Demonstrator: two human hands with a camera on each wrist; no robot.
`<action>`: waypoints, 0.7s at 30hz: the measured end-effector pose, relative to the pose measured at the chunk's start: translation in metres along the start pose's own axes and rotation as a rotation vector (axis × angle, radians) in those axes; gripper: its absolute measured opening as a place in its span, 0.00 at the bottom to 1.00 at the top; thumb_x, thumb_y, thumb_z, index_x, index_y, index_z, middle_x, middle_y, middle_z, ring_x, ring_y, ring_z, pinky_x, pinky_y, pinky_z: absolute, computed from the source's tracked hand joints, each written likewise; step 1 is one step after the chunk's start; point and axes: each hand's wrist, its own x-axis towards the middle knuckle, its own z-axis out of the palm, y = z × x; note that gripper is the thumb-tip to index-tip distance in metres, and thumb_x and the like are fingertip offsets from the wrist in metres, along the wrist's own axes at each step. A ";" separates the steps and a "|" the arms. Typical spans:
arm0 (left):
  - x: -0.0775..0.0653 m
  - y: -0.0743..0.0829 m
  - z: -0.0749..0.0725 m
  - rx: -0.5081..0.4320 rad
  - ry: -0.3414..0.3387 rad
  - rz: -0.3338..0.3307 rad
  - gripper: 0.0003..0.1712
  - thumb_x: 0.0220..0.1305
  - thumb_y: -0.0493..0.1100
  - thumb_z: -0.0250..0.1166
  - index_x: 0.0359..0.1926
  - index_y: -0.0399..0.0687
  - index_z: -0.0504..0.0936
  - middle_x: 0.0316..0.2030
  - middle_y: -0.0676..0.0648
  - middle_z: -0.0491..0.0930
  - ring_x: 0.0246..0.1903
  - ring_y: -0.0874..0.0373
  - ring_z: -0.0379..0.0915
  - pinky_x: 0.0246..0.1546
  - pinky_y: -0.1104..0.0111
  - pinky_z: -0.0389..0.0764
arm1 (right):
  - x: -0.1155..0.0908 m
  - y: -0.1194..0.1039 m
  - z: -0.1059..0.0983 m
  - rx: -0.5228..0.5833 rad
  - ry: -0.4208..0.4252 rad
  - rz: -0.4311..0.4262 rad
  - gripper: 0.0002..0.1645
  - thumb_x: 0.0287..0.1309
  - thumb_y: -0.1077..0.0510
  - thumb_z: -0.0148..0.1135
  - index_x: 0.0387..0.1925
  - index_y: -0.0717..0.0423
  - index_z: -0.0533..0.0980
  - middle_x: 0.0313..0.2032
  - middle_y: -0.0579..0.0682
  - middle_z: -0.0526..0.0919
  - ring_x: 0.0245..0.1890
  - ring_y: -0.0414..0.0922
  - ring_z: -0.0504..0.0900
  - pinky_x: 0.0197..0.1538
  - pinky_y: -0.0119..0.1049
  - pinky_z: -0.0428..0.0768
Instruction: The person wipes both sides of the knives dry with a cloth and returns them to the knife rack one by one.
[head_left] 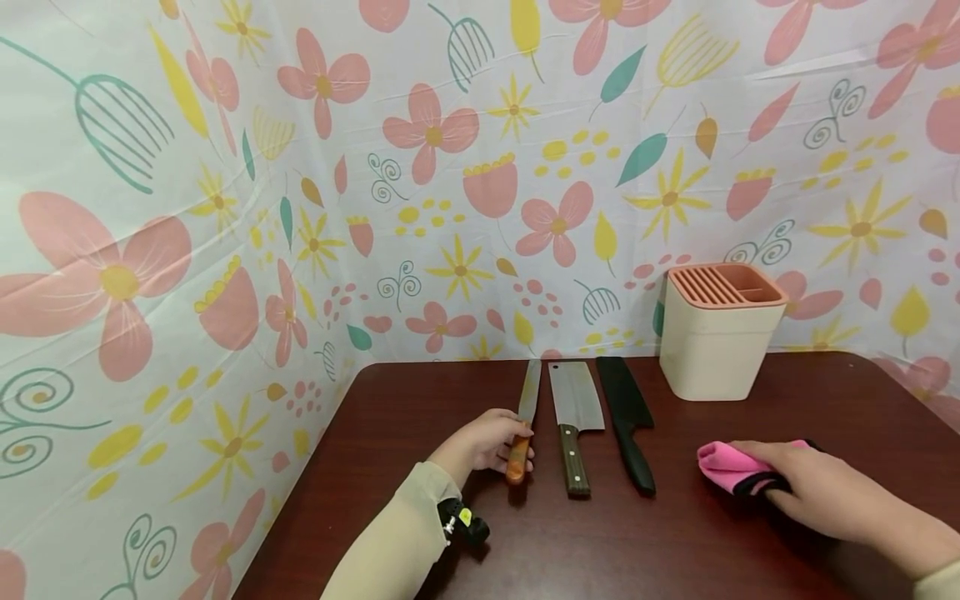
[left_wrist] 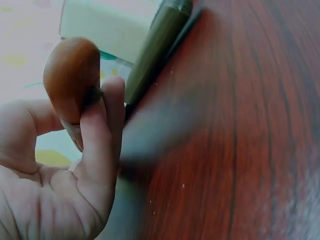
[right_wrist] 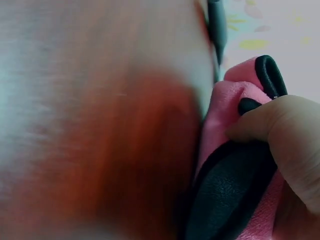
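My left hand (head_left: 483, 440) grips a long knife by its orange-brown wooden handle (head_left: 517, 462); the blade points away toward the wall. In the left wrist view, the rounded butt of that handle (left_wrist: 72, 75) sticks out between thumb and fingers. Just right of it lies a cleaver (head_left: 576, 400) with a dark riveted wooden handle, then an all-black knife (head_left: 628, 408). Off to the right, my right hand (head_left: 828, 492) holds a folded pink cloth (head_left: 722, 465) with black edging. The right wrist view shows the thumb pressed on the bunched cloth (right_wrist: 222, 115).
A cream knife holder (head_left: 716, 354) with a slotted pink top stands at the back right of the dark red-brown table (head_left: 637, 550). Flower-patterned sheeting (head_left: 465, 250) hangs behind the table and along its left side. A small camera (head_left: 467, 523) is strapped to the left wrist.
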 end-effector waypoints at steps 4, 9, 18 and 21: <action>-0.001 0.000 0.000 -0.038 -0.031 -0.011 0.15 0.74 0.42 0.57 0.57 0.46 0.67 0.35 0.43 0.87 0.29 0.51 0.87 0.26 0.61 0.86 | 0.010 0.006 -0.011 0.044 0.009 -0.027 0.33 0.43 0.61 0.80 0.55 0.46 0.82 0.41 0.33 0.86 0.37 0.25 0.78 0.38 0.33 0.83; -0.004 -0.004 -0.002 -0.067 -0.067 -0.005 0.16 0.76 0.44 0.57 0.59 0.46 0.69 0.38 0.46 0.89 0.31 0.53 0.87 0.27 0.62 0.86 | 0.030 0.006 -0.037 0.135 -0.001 -0.059 0.32 0.47 0.65 0.77 0.56 0.46 0.80 0.34 0.28 0.81 0.33 0.24 0.73 0.34 0.27 0.75; -0.012 -0.005 0.001 -0.146 -0.110 0.062 0.24 0.79 0.43 0.53 0.69 0.42 0.66 0.41 0.49 0.88 0.35 0.55 0.88 0.33 0.58 0.87 | 0.081 -0.020 -0.096 0.150 0.044 -0.153 0.34 0.46 0.70 0.73 0.53 0.38 0.78 0.29 0.28 0.74 0.28 0.25 0.67 0.32 0.26 0.65; -0.017 0.003 0.008 -0.176 -0.111 0.105 0.24 0.79 0.44 0.53 0.70 0.41 0.64 0.39 0.50 0.88 0.34 0.55 0.88 0.32 0.59 0.87 | 0.101 -0.028 -0.114 0.152 0.072 -0.198 0.38 0.46 0.71 0.72 0.59 0.42 0.77 0.30 0.31 0.74 0.28 0.26 0.67 0.32 0.26 0.65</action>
